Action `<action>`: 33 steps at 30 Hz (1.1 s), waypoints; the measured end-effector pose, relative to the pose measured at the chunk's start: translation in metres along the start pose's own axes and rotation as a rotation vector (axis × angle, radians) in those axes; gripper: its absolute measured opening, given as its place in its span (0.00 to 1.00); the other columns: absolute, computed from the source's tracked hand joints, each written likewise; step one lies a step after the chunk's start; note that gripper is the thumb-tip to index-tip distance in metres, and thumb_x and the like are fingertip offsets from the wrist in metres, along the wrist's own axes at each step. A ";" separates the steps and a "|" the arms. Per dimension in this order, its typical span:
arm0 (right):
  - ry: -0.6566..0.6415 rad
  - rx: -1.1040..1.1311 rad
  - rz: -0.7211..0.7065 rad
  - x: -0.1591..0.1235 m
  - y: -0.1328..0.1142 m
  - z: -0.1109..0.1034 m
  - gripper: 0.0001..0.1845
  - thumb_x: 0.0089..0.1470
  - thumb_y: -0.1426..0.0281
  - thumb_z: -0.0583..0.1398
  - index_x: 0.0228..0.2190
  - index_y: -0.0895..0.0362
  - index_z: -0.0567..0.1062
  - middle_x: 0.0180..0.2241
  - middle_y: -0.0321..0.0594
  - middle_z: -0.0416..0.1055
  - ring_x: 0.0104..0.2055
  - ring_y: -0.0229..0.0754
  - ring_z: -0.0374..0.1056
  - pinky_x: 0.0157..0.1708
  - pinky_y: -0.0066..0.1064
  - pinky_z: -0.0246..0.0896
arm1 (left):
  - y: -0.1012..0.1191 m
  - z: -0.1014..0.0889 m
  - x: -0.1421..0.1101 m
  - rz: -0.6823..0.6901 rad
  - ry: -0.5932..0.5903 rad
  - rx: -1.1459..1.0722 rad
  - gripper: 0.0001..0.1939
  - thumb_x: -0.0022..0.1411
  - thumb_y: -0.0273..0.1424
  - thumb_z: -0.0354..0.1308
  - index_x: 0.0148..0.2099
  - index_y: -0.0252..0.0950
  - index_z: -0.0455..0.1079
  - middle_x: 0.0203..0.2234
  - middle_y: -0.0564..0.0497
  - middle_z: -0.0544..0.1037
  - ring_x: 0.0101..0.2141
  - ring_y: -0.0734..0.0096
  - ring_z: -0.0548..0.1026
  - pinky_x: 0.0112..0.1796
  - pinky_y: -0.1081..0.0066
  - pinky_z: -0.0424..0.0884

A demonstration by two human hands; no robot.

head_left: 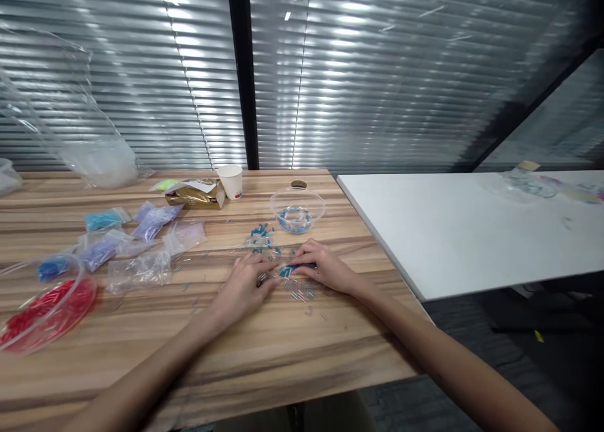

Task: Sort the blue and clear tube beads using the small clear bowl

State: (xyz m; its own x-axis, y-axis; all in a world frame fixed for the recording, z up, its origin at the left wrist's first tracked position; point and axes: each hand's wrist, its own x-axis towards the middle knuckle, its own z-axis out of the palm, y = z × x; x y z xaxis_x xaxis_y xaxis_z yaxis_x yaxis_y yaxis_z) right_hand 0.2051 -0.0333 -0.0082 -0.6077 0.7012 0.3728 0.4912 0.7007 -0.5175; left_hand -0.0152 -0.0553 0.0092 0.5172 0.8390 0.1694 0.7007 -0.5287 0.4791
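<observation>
Small blue tube pieces [285,271] and thin clear tubes [298,289] lie in a loose pile on the wooden table, between my hands. My left hand [246,281] rests at the pile's left side, index finger and thumb apart, fingertips against the pieces. From the right, my right hand [325,267] reaches in with bent fingers closed near the blue pieces. Something dark blue shows under those fingers; its kind is unclear. More blue pieces [262,234] are scattered just beyond my left hand. Behind them stands a clear round bowl [298,199] with blue pieces on its bottom.
Bags of purple pieces [155,221] and blue pieces [104,219] lie left. A tub of red pieces [56,312] is nearer. A paper cup [231,182] and gold packet [195,195] stand behind. A white table [472,231] adjoins right.
</observation>
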 end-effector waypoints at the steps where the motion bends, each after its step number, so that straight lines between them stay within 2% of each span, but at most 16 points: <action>1: 0.005 0.003 -0.006 0.000 0.001 0.000 0.07 0.52 0.72 0.62 0.36 0.58 0.78 0.33 0.41 0.70 0.39 0.41 0.64 0.40 0.33 0.62 | 0.000 0.003 0.000 0.020 0.033 0.008 0.12 0.61 0.29 0.58 0.47 0.36 0.73 0.38 0.47 0.75 0.42 0.61 0.69 0.45 0.61 0.61; 3: 0.008 0.012 -0.027 0.000 0.001 0.002 0.07 0.52 0.72 0.63 0.36 0.58 0.78 0.33 0.41 0.70 0.39 0.41 0.64 0.40 0.32 0.61 | 0.000 0.008 0.002 0.055 0.069 0.024 0.10 0.61 0.28 0.57 0.45 0.35 0.73 0.36 0.47 0.75 0.39 0.62 0.69 0.44 0.62 0.62; 6: 0.002 0.016 -0.043 -0.001 0.000 0.005 0.07 0.52 0.70 0.63 0.36 0.56 0.78 0.32 0.40 0.70 0.39 0.41 0.63 0.40 0.33 0.61 | 0.001 0.011 0.005 0.059 0.050 0.025 0.09 0.61 0.26 0.57 0.43 0.35 0.74 0.34 0.48 0.75 0.38 0.63 0.69 0.41 0.63 0.63; 15: -0.008 0.004 0.018 0.000 -0.008 0.006 0.06 0.53 0.72 0.62 0.35 0.56 0.78 0.31 0.39 0.71 0.37 0.41 0.62 0.40 0.32 0.60 | 0.005 0.008 0.011 0.045 -0.013 0.013 0.06 0.58 0.22 0.59 0.37 0.35 0.76 0.31 0.49 0.77 0.35 0.65 0.71 0.39 0.66 0.63; 20: -0.001 0.008 0.023 0.002 -0.008 0.005 0.06 0.52 0.72 0.63 0.34 0.58 0.78 0.30 0.40 0.71 0.37 0.41 0.62 0.39 0.32 0.60 | 0.006 0.008 0.014 0.055 0.002 0.013 0.06 0.57 0.21 0.60 0.36 0.35 0.76 0.31 0.49 0.77 0.36 0.64 0.71 0.39 0.67 0.64; 24: 0.004 0.011 0.008 0.004 -0.009 0.006 0.04 0.52 0.74 0.63 0.33 0.59 0.77 0.31 0.40 0.72 0.38 0.41 0.63 0.40 0.32 0.60 | 0.005 0.007 0.019 0.063 -0.008 0.004 0.05 0.56 0.21 0.60 0.33 0.35 0.76 0.28 0.50 0.76 0.33 0.66 0.71 0.37 0.70 0.64; 28: 0.017 0.013 -0.005 0.005 -0.009 0.008 0.04 0.52 0.77 0.62 0.32 0.59 0.76 0.31 0.40 0.72 0.38 0.41 0.63 0.41 0.32 0.59 | 0.008 0.005 0.024 0.081 -0.033 -0.006 0.08 0.55 0.18 0.57 0.30 0.34 0.75 0.25 0.51 0.76 0.30 0.70 0.72 0.35 0.73 0.64; 33: 0.018 0.003 -0.026 0.006 -0.005 0.010 0.05 0.53 0.78 0.60 0.31 0.59 0.76 0.31 0.40 0.73 0.37 0.41 0.65 0.42 0.33 0.59 | 0.016 0.003 0.028 0.065 -0.055 0.019 0.13 0.55 0.17 0.50 0.30 0.32 0.75 0.26 0.48 0.77 0.31 0.67 0.73 0.37 0.70 0.65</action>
State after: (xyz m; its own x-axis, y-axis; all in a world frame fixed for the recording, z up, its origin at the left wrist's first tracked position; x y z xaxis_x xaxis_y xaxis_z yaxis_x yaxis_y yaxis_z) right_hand 0.1925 -0.0338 -0.0103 -0.6087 0.6851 0.4002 0.4736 0.7184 -0.5094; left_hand 0.0119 -0.0401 0.0188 0.5881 0.7944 0.1517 0.6736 -0.5849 0.4518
